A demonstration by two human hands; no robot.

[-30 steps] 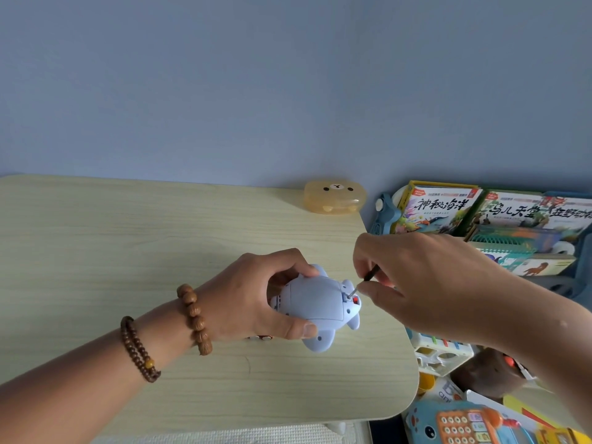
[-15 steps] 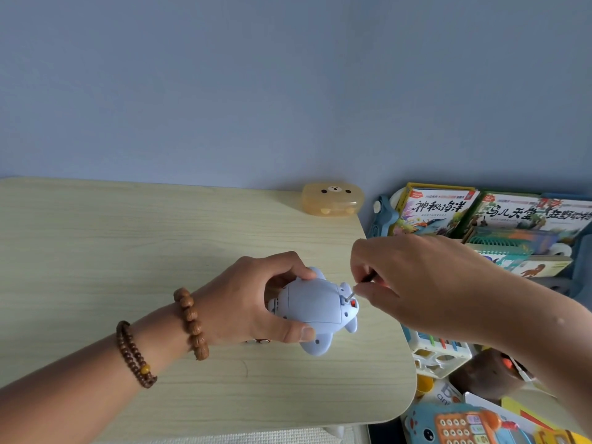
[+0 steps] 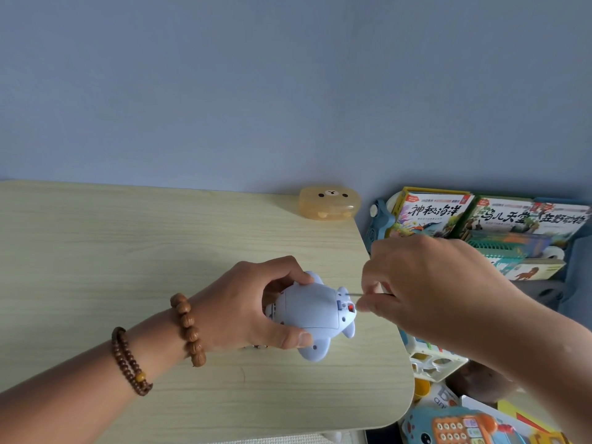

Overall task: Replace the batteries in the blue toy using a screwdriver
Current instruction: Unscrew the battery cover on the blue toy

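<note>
From the head camera, the blue toy [image 3: 312,310] sits low over the right part of the pale wooden table [image 3: 128,251], near its rounded right edge. It is a small animal-shaped piece, turned so that its smooth underside faces up, with stubby limbs pointing right and down. A small red spot shows at its right end.

The left hand [image 3: 243,302] has the toy in a firm grip: the fingers curl over the far side and the thumb presses along the near side, just above one limb. Two brown bead bracelets are on this arm, one of large beads [image 3: 189,328] at the wrist and one of small beads [image 3: 129,360] further up the forearm.

The right hand [image 3: 426,290] comes in from the right, its grip closed in a pinch on the screwdriver [image 3: 362,294]. Only a thin dark shaft shows between the fingertips and the toy; it lies almost level and its tip meets the toy's right end, just above the red spot. The handle is hidden inside the hand.

At the table's far right corner lies a yellow case with a bear face [image 3: 329,202], against the blue wall. Beyond the table's right edge stand picture books [image 3: 432,213], and lower down lie a white shape box [image 3: 429,363] and a toy phone [image 3: 461,424].
</note>
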